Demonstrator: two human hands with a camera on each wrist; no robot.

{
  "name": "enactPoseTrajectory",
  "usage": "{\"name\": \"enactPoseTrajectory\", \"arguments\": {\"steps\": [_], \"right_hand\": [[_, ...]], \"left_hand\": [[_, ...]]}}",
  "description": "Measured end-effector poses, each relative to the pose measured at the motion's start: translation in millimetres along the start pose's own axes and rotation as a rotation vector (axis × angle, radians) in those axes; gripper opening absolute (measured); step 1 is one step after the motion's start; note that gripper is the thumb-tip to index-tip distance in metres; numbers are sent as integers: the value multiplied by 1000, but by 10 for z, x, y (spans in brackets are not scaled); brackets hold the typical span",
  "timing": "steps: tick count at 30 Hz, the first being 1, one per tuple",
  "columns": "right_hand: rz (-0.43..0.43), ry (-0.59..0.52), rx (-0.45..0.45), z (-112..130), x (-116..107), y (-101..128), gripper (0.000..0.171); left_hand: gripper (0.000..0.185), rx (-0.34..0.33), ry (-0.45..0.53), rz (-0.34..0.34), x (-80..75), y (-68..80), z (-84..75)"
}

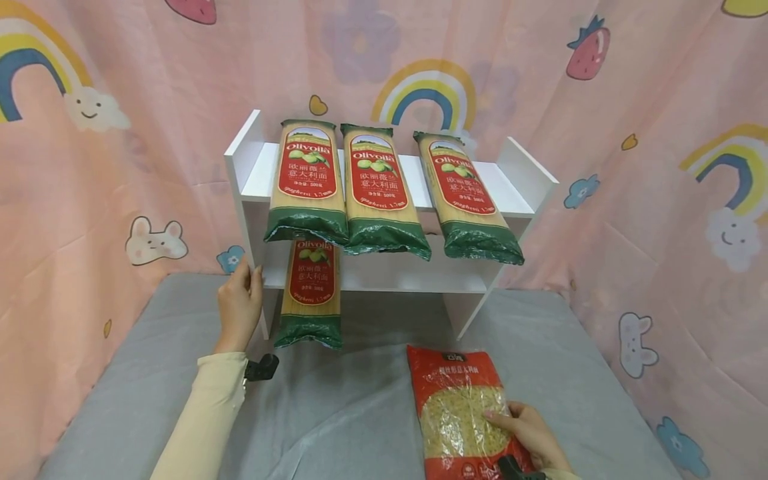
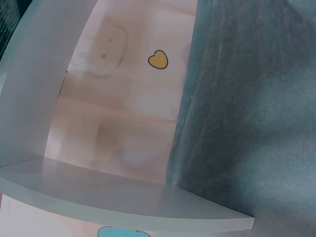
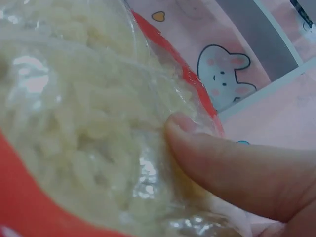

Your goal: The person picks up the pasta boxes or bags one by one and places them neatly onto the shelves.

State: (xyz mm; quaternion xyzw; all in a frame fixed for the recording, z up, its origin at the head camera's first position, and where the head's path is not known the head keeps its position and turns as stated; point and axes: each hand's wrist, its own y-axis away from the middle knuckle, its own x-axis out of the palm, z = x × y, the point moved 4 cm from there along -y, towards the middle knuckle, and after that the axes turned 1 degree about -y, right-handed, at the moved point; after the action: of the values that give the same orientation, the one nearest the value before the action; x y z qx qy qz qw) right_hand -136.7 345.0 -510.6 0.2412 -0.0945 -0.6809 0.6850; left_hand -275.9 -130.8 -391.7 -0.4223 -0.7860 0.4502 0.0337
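A red bag of pasta (image 1: 459, 407) with a clear window is held at its right edge by my right hand (image 1: 531, 430). In the right wrist view my thumb (image 3: 232, 165) presses on the clear front of the bag. My left hand (image 1: 240, 307) grips the left side panel of a white shelf rack (image 1: 414, 273), fingers and thumb at its front edge. From the left wrist view the hand is out of sight; only the rack's boards (image 2: 123, 195) show.
Two green-ended spaghetti packs (image 1: 307, 180) (image 1: 381, 187) lie side by side on the upper shelf, with another spaghetti pack (image 1: 468, 193) to the right. Below, one spaghetti pack (image 1: 312, 287) juts from the lower shelf. Grey cloth (image 1: 336, 413) covers the table; a pink patterned curtain (image 1: 528, 100) hangs behind.
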Motion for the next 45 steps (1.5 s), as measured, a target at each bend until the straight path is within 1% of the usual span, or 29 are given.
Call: {"name": "enactPoseTrajectory", "arguments": {"steps": [5,11,14,16,19,23,28,31,36,37,42,45], "right_hand": [[-30,3,-29,-11,42,23,51],[-98,66,-57,24,75,77,52],[-76,80,-74,47,80,102,53],[-46,76,-91,56,82,112,54],[-16,56,-113,60,87,122,59],[-7,9,-125,38,89,126,62],[-15,-110,-109,5,73,117,60],[-24,-153,-96,1,64,113,59],[-72,-131,-91,-5,59,118,54],[-89,-130,-89,-6,59,121,52],[-211,-120,-87,-4,66,124,24],[-256,-124,-98,7,76,133,22]], "left_hand": [[9,-6,11,1,-1,-7,-10],[9,-19,17,-4,1,-3,4],[10,-22,10,-1,-1,4,5],[10,-23,7,1,1,8,11],[9,-31,7,5,1,12,24],[9,-33,5,6,-1,15,30],[10,-35,2,8,-1,11,22],[9,-36,6,9,1,6,13],[9,-27,8,5,0,1,3],[8,-23,7,2,-1,1,1],[8,-12,2,-4,-9,2,-7],[8,-9,4,-3,-14,3,-12]]}}
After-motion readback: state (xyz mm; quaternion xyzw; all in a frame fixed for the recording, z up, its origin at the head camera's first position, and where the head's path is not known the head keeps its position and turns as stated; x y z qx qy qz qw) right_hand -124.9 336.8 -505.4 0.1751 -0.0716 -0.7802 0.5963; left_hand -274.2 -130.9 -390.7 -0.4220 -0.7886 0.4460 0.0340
